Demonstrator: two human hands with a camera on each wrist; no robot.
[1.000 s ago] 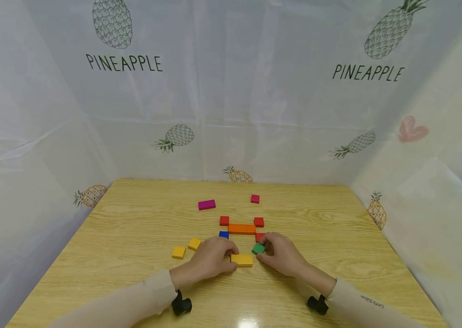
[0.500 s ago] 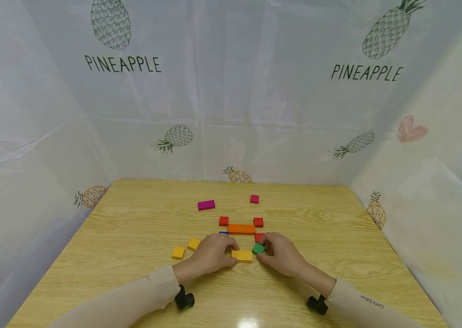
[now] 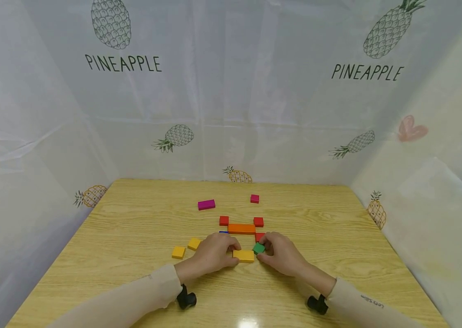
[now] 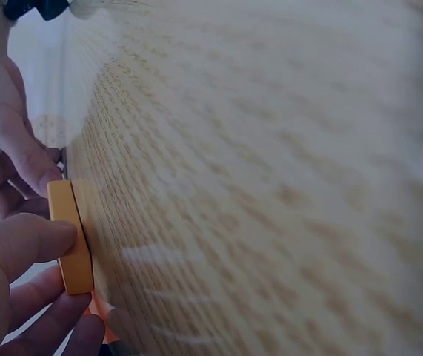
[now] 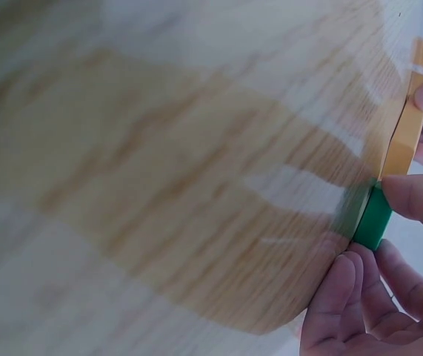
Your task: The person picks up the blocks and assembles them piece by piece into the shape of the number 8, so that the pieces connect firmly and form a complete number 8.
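Note:
My left hand [image 3: 213, 252] pinches the left end of a long yellow block [image 3: 243, 256] that lies on the table. Between the thumb and fingers of my right hand [image 3: 282, 255] is a small green block [image 3: 259, 248], set at the yellow block's right end. In the right wrist view the green block [image 5: 374, 217] and the yellow block [image 5: 404, 144] appear end to end; whether they touch I cannot tell. Just behind the hands lie a red block [image 3: 260, 237] and a blue block [image 3: 223, 232], the latter mostly hidden by my left hand.
Farther back, an orange bar [image 3: 241, 229] lies between two red blocks [image 3: 224, 221]. A magenta bar [image 3: 206, 205] and a pink block [image 3: 254, 199] are near the rear. Two yellow square blocks [image 3: 178, 252] sit left of my left hand. A white patterned sheet [image 3: 231, 91] surrounds the wooden table [image 3: 132, 228].
My left hand has slid the long yellow block slightly away from me, then a little right, closer to the green block. My right hand has barely moved.

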